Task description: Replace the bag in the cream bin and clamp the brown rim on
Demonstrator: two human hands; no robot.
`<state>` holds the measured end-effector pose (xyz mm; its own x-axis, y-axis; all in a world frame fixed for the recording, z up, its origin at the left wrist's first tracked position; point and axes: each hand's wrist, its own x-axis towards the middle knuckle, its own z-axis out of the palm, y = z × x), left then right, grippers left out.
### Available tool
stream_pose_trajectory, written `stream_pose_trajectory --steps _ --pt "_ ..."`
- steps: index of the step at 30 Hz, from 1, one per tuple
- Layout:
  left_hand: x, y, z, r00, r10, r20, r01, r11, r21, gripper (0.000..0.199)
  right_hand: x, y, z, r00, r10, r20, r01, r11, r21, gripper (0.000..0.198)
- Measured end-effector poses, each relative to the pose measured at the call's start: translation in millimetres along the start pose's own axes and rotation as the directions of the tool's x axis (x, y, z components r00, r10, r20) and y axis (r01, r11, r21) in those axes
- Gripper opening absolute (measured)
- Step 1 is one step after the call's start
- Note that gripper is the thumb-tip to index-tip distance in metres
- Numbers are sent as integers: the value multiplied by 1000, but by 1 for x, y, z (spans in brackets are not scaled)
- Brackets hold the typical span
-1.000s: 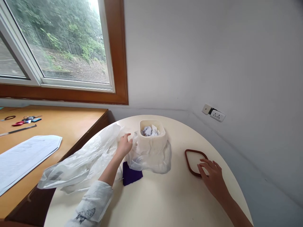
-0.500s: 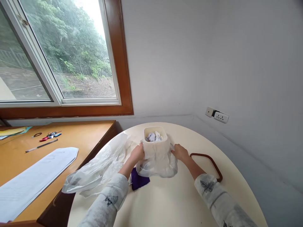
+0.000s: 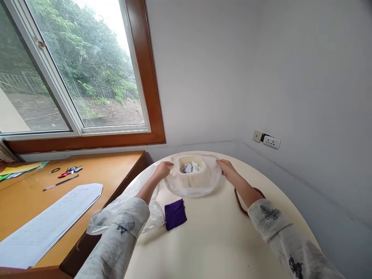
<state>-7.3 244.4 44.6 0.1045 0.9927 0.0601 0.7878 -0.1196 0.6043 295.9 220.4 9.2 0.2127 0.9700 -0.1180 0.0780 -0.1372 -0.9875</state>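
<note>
A translucent white plastic bag (image 3: 188, 190) is spread wide around a small cream bin (image 3: 195, 179) on the round table. Crumpled paper (image 3: 190, 167) lies inside the bin. My left hand (image 3: 164, 169) pinches the bag's edge on the left. On the right, my right hand (image 3: 226, 168) grips the opposite edge, so the bag's mouth stretches into an oval around the bin. A purple cloth square (image 3: 176, 214) rests on the table in front of the bag. Beside my right forearm is a brown ring-shaped frame (image 3: 240, 203), partly covered by the arm.
Another loose plastic bag (image 3: 107, 215) lies under my left forearm at the table's edge. The wooden desk (image 3: 116, 164) on the left carries paper sheets (image 3: 55, 221), a pen (image 3: 60, 183) and scissors (image 3: 69, 171). A wall socket (image 3: 271, 142) is at the right.
Both hands have moved up and outward, lifting the bag's edge from the bin's sides and spreading it to rim height. More of the purple cloth shows now.
</note>
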Motion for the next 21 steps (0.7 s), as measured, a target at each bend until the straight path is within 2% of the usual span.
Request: stream_pose_trajectory --steps 3,7,10,13,17,21 --pt "0 10 -22 997 51 -61 -51 999 4 27 -1 -23 -2 997 -41 -59 48 992 115 22" --pt "-3 18 -51 983 144 -111 -139 989 50 50 -3 -46 -8 988 -112 -107 134 966 222 15" --pt "-5 20 -72 972 195 -134 -180 976 119 57 -4 -57 -19 981 -159 -113 184 945 269 14" --pt "-8 20 -94 961 247 -127 -217 953 212 58 -4 -68 -35 979 -185 -87 202 939 278 15" --pt "-10 22 -126 951 295 -93 -252 913 321 58 -8 -89 -58 981 -194 -10 190 951 242 25" --pt "-8 28 -150 948 315 -37 -280 885 373 47 -14 -114 -75 977 -193 88 174 966 190 28"
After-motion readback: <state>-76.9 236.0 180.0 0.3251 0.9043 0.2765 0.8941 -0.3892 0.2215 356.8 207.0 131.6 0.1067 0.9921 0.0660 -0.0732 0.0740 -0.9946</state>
